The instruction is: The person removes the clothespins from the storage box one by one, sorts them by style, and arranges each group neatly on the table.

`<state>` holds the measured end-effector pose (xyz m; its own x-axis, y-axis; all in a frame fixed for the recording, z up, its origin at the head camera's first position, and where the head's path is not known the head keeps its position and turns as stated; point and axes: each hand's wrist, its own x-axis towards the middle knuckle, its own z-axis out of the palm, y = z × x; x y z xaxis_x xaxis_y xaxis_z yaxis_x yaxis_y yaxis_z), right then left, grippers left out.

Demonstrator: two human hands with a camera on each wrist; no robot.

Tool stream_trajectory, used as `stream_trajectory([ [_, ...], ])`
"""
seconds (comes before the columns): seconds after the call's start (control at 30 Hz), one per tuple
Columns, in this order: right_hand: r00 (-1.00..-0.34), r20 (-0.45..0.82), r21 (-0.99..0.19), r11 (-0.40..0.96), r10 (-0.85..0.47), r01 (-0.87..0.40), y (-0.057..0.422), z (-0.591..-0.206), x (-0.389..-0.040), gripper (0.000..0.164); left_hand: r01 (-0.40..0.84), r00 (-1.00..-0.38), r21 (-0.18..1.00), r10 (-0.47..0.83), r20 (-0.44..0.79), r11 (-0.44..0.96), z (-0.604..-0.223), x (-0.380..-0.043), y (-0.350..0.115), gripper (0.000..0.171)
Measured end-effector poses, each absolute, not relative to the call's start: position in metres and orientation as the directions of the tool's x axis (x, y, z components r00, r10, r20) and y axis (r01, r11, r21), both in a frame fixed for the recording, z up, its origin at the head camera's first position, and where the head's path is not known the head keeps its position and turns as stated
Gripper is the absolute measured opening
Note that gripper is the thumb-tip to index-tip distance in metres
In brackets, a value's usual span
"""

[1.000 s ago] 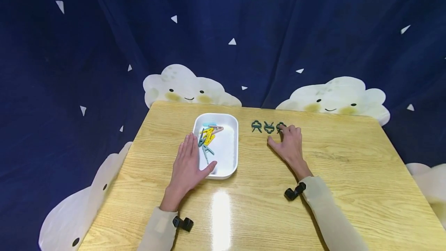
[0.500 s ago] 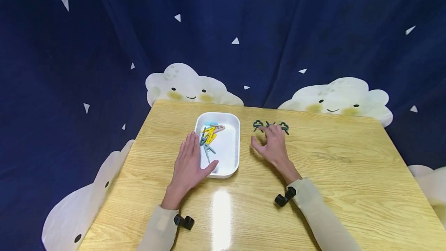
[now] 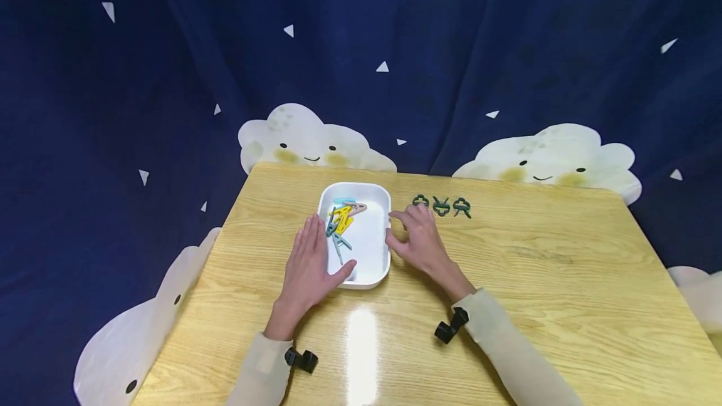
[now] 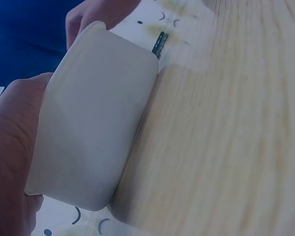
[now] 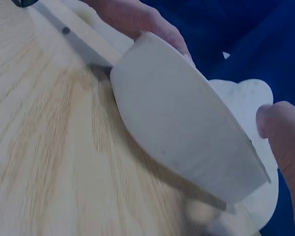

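Note:
My left hand (image 3: pixel 307 262) rests against the left side of a white tray (image 3: pixel 371 255), its fingers straight and its thumb over the near rim. Several clips lie in the tray's left half: yellow clips (image 3: pixel 342 221), a pink clip (image 3: pixel 355 207), a light blue clip (image 3: pixel 344 200) and grey-green clips (image 3: pixel 340 242). At the tray's right rim is my right hand (image 3: pixel 420 240), thumb and index finger apart with nothing visible between them. The left wrist view shows the tray's outer wall (image 4: pixel 93 118) beside the left hand.
Three dark green clips stand in a row right of the tray: the left clip (image 3: pixel 420 199) partly behind the right hand, the middle clip (image 3: pixel 441 207) and the right clip (image 3: pixel 462 207). The wooden table (image 3: pixel 541 281) meets a blue curtain (image 3: pixel 338 30) at its back edge.
My right hand has moved left, from the rightmost dark green clip past the middle one to the tray's right rim. The left hand stays at the tray.

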<state>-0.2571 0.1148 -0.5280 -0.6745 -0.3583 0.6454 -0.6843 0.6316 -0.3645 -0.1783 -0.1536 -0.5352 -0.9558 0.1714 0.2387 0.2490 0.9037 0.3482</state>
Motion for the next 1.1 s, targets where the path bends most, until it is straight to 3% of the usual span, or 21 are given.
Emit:
stream_trajectory([
  [0.2, -0.694, 0.550, -0.316, 0.654, -0.464, -0.687, 0.094, -0.522, -0.258, 0.030, 0.245, -0.958, 0.343, 0.171, 0.231, 0.907, -0.535, -0.178, -0.154, 0.115],
  [0.67, -0.731, 0.199, -0.241, 0.691, -0.652, -0.682, 0.049, -0.512, -0.262, 0.036, 0.257, -0.953, 0.331, 0.182, 0.242, 0.908, -0.536, -0.179, -0.155, 0.115],
  [1.1, -0.730, 0.076, -0.137, 0.718, -0.680, -0.683, 0.027, -0.512, -0.267, 0.012, 0.269, -0.946, 0.345, 0.180, 0.269, 0.899, -0.537, -0.180, -0.156, 0.115],
])
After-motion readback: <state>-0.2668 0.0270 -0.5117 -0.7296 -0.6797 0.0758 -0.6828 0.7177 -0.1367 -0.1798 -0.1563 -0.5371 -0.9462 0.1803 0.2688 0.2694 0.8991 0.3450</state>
